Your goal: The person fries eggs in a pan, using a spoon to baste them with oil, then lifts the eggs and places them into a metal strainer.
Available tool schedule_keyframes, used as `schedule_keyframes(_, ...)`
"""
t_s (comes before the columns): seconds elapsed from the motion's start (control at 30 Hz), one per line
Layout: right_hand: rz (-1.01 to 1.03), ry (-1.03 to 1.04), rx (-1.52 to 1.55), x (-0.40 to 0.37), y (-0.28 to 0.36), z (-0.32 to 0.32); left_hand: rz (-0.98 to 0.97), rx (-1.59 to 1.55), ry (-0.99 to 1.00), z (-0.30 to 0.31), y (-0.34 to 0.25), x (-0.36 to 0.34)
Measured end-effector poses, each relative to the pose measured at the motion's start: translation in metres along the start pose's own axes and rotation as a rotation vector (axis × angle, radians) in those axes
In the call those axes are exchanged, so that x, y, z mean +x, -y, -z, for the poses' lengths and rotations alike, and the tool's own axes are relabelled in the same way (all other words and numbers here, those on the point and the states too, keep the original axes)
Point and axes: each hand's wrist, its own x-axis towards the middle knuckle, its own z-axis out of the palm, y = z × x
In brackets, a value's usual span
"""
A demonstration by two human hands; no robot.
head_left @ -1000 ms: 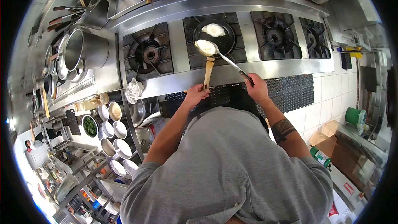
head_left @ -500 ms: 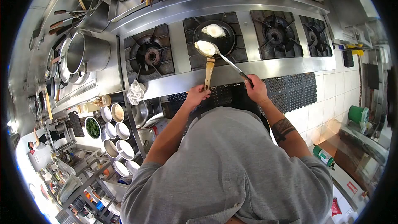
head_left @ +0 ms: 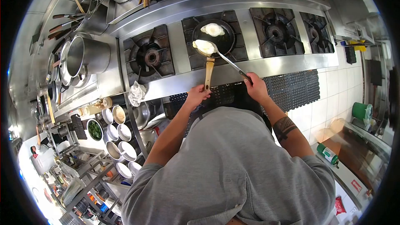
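My left hand [head_left: 197, 96] is closed round the end of the wooden handle of a black frying pan [head_left: 227, 43], which sits on a burner of the stove. In my right hand [head_left: 256, 87] is the dark grip of a metal ladle [head_left: 230, 62], its shaft slanting up and left. One fried egg [head_left: 204, 46] lies on the head of the ladle, over the pan's near edge. Another fried egg [head_left: 212, 29] lies in the far part of the pan.
Bare burners flank the pan, one on the left [head_left: 151, 56] and two on the right. A crumpled white cloth [head_left: 136, 93] hangs at the stove's left front corner. Further left stand a large steel pot [head_left: 88, 57] and several white containers [head_left: 124, 132]. Black matting [head_left: 291, 91] covers the floor.
The view has shifted very slightly. Both hands keep their grips, and the egg on the ladle stays over the pan's near edge.
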Motion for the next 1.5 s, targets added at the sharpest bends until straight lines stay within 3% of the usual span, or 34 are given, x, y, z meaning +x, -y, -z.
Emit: schedule_keyframes(1.5,-0.069,0.004,0.035,-0.003,0.000,-0.013,-0.015,-0.037,-0.006,-0.001,0.001,-0.002)
